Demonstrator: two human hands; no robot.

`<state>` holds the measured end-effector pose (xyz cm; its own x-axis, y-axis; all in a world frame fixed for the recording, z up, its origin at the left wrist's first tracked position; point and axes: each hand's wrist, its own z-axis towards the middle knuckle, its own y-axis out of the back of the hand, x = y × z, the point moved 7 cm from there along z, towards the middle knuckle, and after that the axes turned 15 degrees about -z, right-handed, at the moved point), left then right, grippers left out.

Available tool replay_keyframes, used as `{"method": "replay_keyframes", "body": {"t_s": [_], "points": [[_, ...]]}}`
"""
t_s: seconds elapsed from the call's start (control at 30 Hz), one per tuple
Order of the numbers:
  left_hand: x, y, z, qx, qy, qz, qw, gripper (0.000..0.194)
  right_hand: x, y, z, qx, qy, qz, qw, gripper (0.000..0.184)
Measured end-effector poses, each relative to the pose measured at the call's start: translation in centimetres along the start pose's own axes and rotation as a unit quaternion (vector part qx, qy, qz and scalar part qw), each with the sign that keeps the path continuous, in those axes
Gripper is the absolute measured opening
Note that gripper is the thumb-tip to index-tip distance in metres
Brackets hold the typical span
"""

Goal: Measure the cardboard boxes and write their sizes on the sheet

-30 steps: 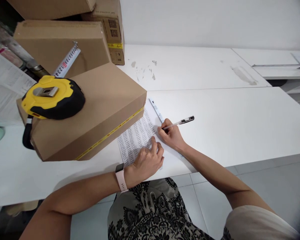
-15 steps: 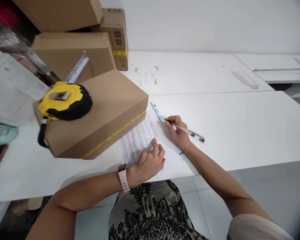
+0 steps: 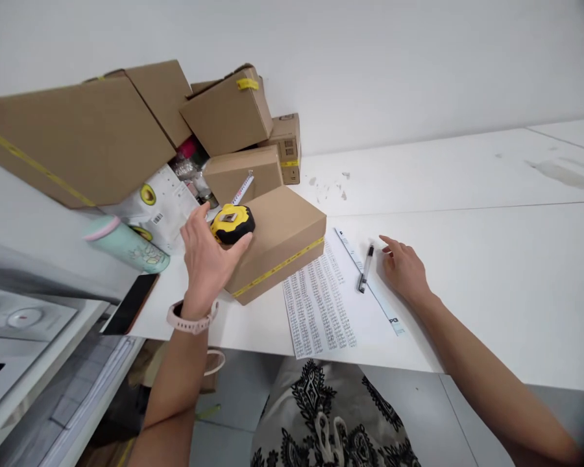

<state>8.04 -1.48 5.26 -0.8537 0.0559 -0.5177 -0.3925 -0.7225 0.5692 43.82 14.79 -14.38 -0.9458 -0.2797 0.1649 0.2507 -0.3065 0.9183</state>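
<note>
My left hand reaches around the near side of a yellow and black tape measure, thumb and fingers spread apart; whether it touches the case I cannot tell. The tape measure rests on a closed cardboard box, with a short length of blade sticking out at the back. My right hand lies on the table with loosely bent fingers and nothing in it. Just left of it a clear pen with black ends lies across a thin ruler, on a sheet of paper filled with handwritten columns.
More cardboard boxes are stacked against the wall, with a large box at the left. A mint green bottle lies tilted beside an avocado-print package. A dark flat object lies at the table's left edge.
My right hand has let go of the pen, which now lies on the paper and ruler. My left hand has left the paper and moved to the tape measure. The view has swung left.
</note>
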Motion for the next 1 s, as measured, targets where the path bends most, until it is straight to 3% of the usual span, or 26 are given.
{"method": "replay_keyframes", "body": {"t_s": [0.07, 0.13, 0.27, 0.33, 0.43, 0.57, 0.63, 0.83, 0.93, 1.0], "points": [[2.3, -1.2, 0.9, 0.081, 0.102, -0.017, 0.991, 0.099, -0.1, -0.1, 0.1, 0.002, -0.004, 0.012, 1.000, 0.050], [3.2, -2.2, 1.3, 0.121, 0.142, -0.023, 0.982, 0.101, -0.2, -0.3, 0.2, 0.002, -0.006, 0.026, 1.000, 0.047], [3.5, -1.5, 1.6, 0.040, 0.145, -0.039, 0.988, 0.087, -0.6, -0.6, 0.2, -0.007, -0.014, 0.059, 0.998, 0.045], [4.0, -0.5, 1.4, -0.013, 0.175, -0.132, 0.976, 0.087, -0.8, -0.7, 0.2, -0.010, -0.021, 0.075, 0.997, 0.046], [4.3, 0.7, 0.9, -0.028, 0.228, -0.307, 0.924, 0.076, -1.0, -0.7, 0.2, -0.012, -0.028, 0.106, 0.994, 0.045], [3.0, 0.8, 0.4, 0.052, 0.298, -0.465, 0.832, 0.046, -0.4, 0.6, 0.5, -0.041, -0.047, 0.180, 0.982, 0.041], [2.5, 0.5, 0.3, 0.072, 0.339, -0.499, 0.794, 0.036, 0.6, 2.1, 0.7, -0.069, -0.046, 0.216, 0.973, 0.039], [2.7, -0.3, 0.8, 0.080, 0.382, -0.503, 0.771, 0.031, 5.0, 7.4, 3.3, -0.108, 0.015, 0.279, 0.954, 0.033], [3.2, -0.4, 0.8, 0.081, 0.391, -0.504, 0.766, 0.032, 8.1, 9.7, 5.9, -0.083, 0.071, 0.282, 0.953, 0.033], [3.6, -0.3, 0.7, 0.086, 0.397, -0.503, 0.763, 0.033, 10.7, 10.5, 8.0, -0.030, 0.105, 0.299, 0.948, 0.032]]}}
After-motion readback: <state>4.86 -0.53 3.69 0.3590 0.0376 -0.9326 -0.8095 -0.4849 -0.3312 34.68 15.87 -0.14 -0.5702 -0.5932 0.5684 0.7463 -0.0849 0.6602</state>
